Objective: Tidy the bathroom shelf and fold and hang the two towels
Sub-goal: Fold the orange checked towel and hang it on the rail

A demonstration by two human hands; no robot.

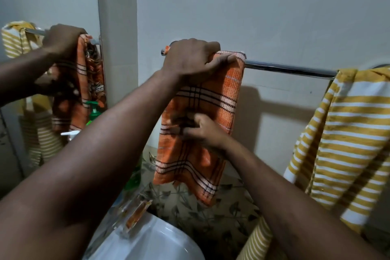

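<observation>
An orange checked towel [221,95] hangs folded over the left end of a chrome towel rail [291,69]. My left hand [192,59] lies on top of the rail and grips the towel's fold there. My right hand [202,129] is lower, fingers pinching the front of the hanging towel. A yellow and white striped towel [346,139] hangs over the right end of the same rail, bunched and uneven.
A mirror [48,6] on the left reflects my hand and both towels. Below it stand a green pump bottle [94,112] and a white pump top [70,133]. A white basin [152,240] sits at the bottom, by the leaf-patterned tiles [230,211].
</observation>
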